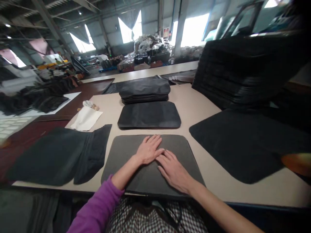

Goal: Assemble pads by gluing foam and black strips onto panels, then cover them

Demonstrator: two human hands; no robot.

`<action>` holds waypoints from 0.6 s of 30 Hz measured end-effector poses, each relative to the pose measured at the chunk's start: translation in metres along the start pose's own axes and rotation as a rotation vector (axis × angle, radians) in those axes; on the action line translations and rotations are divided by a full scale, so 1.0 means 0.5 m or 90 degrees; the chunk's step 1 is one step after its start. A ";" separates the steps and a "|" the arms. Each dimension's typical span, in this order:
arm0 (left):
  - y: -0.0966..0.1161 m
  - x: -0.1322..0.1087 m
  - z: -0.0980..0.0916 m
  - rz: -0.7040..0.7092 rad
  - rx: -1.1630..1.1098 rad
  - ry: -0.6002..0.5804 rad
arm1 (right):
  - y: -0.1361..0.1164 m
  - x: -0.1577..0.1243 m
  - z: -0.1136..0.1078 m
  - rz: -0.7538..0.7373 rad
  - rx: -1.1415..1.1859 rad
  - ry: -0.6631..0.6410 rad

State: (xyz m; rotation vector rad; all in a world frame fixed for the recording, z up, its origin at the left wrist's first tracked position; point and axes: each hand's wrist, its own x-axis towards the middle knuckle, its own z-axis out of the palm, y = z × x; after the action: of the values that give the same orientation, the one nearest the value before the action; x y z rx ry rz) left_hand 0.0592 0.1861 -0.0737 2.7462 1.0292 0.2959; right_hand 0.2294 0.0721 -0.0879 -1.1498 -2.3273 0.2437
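A dark grey rounded panel (128, 145) lies flat at the table's front edge, right before me. Palm down on its upper middle rests my left hand (149, 150), fingers stretched out. My right hand (173, 170) lies flat on the same panel, slightly lower and to the right, its fingertips meeting the left thumb. Neither hand grips anything. Just beyond the panel is a smaller black rounded piece (149, 115), and behind that a stack of similar black pieces (145, 87).
Dark sheets (55, 155) lie at the left, below a white cloth (86, 118). A large black piece (243, 145) spreads over the right side of the beige table (187, 97). A tall dark stack (238, 71) rises at the back right. Heaped material (152, 45) stands farther off.
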 end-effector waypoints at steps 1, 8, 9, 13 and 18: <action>-0.001 -0.003 -0.001 -0.006 -0.015 -0.004 | 0.006 0.001 -0.005 0.015 0.020 0.016; -0.061 -0.071 -0.022 -0.048 0.031 0.086 | 0.009 0.059 -0.014 0.177 -0.076 0.100; -0.074 -0.086 -0.013 -0.060 0.071 0.092 | 0.008 0.074 -0.002 0.177 -0.093 0.092; -0.100 -0.125 0.022 -0.073 0.168 0.084 | 0.004 0.112 0.049 0.185 -0.129 0.068; -0.096 -0.127 0.027 -0.076 0.202 0.074 | 0.025 0.072 0.050 0.294 -0.186 0.055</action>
State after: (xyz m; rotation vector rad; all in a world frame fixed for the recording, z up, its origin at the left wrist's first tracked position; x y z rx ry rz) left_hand -0.0142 0.1778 -0.1062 2.9552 1.3707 0.2993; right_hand 0.2069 0.1100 -0.1000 -1.8012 -2.0385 0.0130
